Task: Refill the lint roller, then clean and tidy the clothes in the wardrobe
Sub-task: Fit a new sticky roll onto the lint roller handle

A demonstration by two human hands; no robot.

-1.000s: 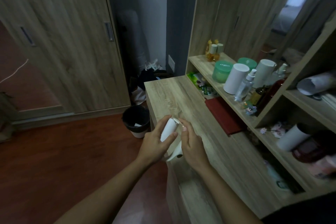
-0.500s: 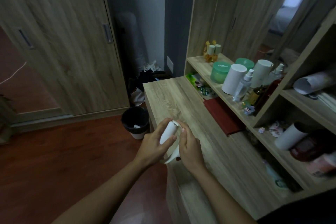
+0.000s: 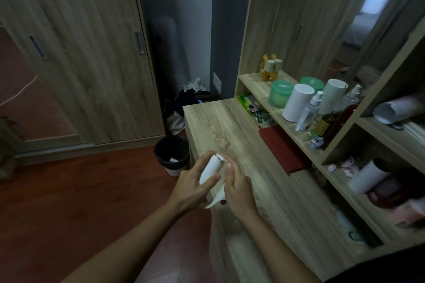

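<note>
Looks down over a room filled at left by a wood wardrobe, both sliding doors shut. Takes in red-brown floor in front of it and, to the right, a pale wood desk running away from the camera, with a shelf unit along its right side. Finds a black bin on the floor just beside the desk's left edge, a white scrap inside. Notes a red cloth lying flat on the desk, tucked partly under the lowest shelf. Picks out, on the shelf above, a white tube standing upright, a green jar just behind it and a clear spray bottle touching or nearly touching the tube's right side. Reaches both bare forearms in from the bottom edge, meeting over the desk's left edge. Holds the white roller there in the air, tilted with its capped end up and away, above the edge of the desk and near the bin. Wraps the left hand round the roller's left side, thumb laid across its front. Curls the right hand against the other side, fingertips at the capped end, palm over the white handle curving out below between the two hands. Grasps the roller with both hands, neither one loose.
</note>
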